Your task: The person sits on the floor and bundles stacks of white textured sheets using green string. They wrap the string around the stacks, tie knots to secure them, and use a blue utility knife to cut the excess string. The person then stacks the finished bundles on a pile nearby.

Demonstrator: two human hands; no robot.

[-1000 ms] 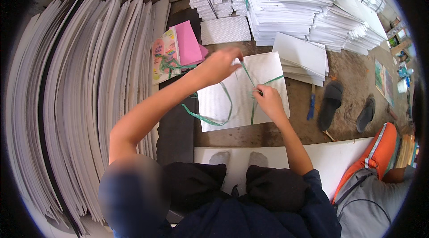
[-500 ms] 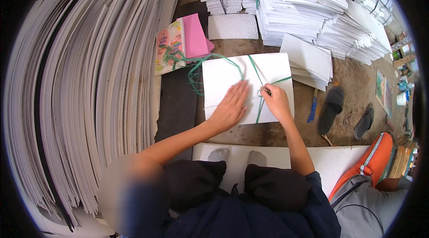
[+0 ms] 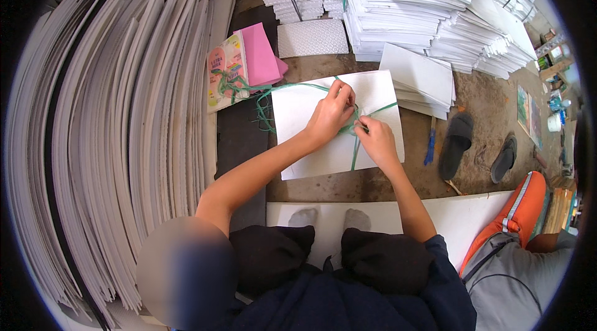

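Observation:
In front of me a bundle of white ribbed sheets [image 3: 305, 154] lies flat on the floor, with green plastic string [image 3: 355, 156] crossing over its top. My left hand [image 3: 333, 111] is closed with bent fingers on the string at the crossing. Right beside it, my right hand [image 3: 377, 141] pinches the string at the same spot. The knot or loop between the hands is mostly hidden by my fingers. A loose length of string trails left from the bundle to a tangle lying over a printed colourful sheet [image 3: 225, 70].
Tall rows of upright white sheets [image 3: 155, 101] fill the left. Pink sheets [image 3: 260, 54], a bubble-textured white piece [image 3: 313, 38] and high white stacks [image 3: 398, 8] lie beyond. At right are smaller sheets [image 3: 420, 76], a blue-handled tool [image 3: 430, 147], dark slippers [image 3: 457, 144] and a seated person's leg [image 3: 507, 225].
My left hand has gone from lying flat on the bundle to gripping string beside my right hand. The bundle sits slightly turned and further left in view.

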